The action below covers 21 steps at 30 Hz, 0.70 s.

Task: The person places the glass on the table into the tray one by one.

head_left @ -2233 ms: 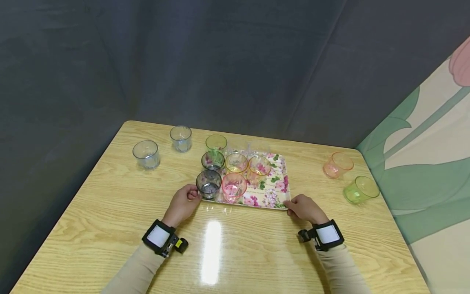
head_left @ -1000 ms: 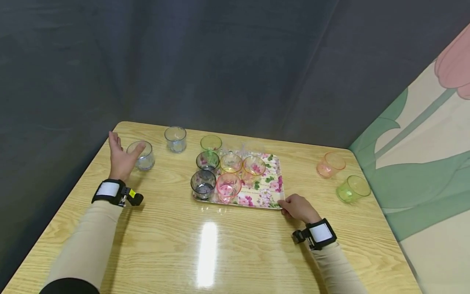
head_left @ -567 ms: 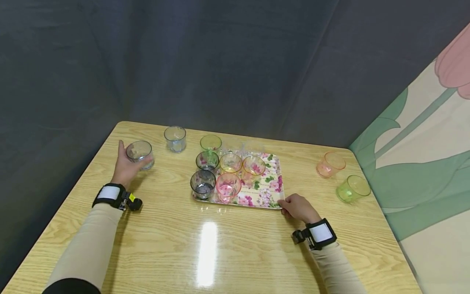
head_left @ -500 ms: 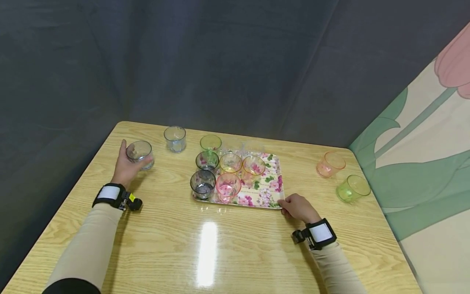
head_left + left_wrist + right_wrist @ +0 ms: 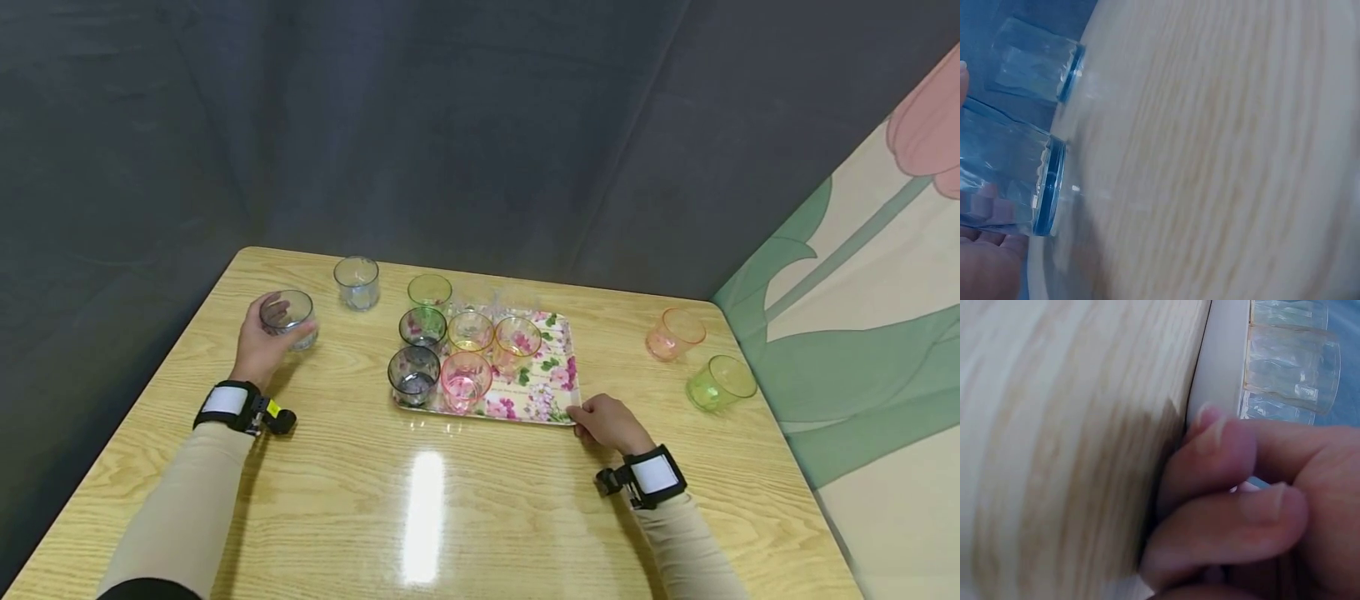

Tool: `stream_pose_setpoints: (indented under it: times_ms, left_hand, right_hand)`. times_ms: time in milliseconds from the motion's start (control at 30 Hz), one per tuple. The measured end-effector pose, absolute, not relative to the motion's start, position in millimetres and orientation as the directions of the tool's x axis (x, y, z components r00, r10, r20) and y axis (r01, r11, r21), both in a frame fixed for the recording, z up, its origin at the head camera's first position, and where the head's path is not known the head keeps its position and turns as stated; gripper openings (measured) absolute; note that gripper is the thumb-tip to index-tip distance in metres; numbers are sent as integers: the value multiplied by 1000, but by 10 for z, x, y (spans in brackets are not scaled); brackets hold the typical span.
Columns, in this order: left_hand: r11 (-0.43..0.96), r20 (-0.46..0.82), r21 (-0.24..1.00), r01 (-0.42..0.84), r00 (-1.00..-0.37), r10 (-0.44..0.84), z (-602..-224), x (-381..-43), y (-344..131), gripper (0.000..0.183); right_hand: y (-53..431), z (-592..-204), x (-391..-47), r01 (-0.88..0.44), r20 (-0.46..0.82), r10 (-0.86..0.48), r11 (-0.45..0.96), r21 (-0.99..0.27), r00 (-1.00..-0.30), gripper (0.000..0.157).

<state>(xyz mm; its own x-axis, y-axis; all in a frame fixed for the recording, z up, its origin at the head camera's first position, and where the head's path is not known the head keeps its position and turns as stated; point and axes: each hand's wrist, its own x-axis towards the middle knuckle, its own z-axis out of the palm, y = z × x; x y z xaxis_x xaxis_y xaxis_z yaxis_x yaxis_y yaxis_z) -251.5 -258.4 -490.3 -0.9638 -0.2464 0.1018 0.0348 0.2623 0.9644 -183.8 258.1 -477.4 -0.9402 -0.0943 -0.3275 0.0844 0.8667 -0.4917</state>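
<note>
My left hand [image 5: 262,346] grips a clear glass [image 5: 288,317] near the table's far left edge; in the left wrist view the same clear glass [image 5: 1007,181] lies against my palm. My right hand [image 5: 609,422] holds the near right corner of the floral tray [image 5: 551,392], with curled fingertips [image 5: 1222,440] against the tray's white rim [image 5: 1219,356]. Several coloured glasses stand on the tray, among them a dark glass [image 5: 414,375] and a pink glass [image 5: 467,382].
A second clear glass [image 5: 356,282] and a green glass [image 5: 430,292] stand behind the tray. At the right stand an orange glass [image 5: 677,333] and a green glass [image 5: 721,382]. Dark walls close the back; the wooden table [image 5: 450,508] spreads near me.
My left hand left the tray's near left corner, reached to the far left and closed round the clear glass. The right hand has stayed at the tray's corner.
</note>
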Motion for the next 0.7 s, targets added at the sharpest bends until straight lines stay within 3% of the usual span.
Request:
stream_pose_setpoints:
  times_ms: [167,467,700]
  left_hand:
    - [241,125,968,70,-968,-219,-4776,-2431,-2536,94]
    - [195,203,964,181,-974,-99,-4169,-2134,-2147,78]
    - [164,242,957,239,-970,1,-3929,-1930,-1869,73]
  right_hand:
    - [2580,-4765,-1835,88,-337,-101,859,-504,-936,44]
    - [2587,-4756,-1830,76,-315,-103,857,-510,-944,46]
    - [2626,-4723,-1852,118,-376,-110,836,-536,-920,53]
